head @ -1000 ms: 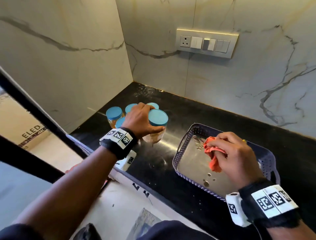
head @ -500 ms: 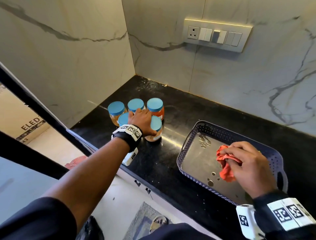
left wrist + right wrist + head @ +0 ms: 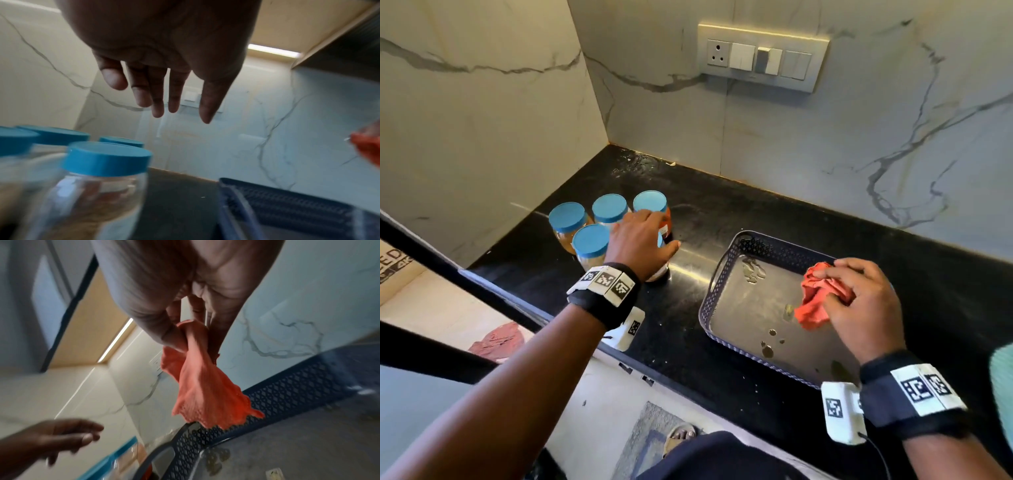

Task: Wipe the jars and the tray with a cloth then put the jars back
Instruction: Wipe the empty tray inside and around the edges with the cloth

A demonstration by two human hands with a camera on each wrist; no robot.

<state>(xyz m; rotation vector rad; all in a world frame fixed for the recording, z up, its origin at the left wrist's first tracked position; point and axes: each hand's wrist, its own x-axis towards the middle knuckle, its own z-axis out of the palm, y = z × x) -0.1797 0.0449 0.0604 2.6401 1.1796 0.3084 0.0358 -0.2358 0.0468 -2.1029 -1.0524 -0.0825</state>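
Left wrist view shows left hand empty, fingers straight; right hand grasps cloth.

Soft daylight glares off the black desk between the hands; both wrist views are motion-blurred, bowed at the edges, palms shadowed.
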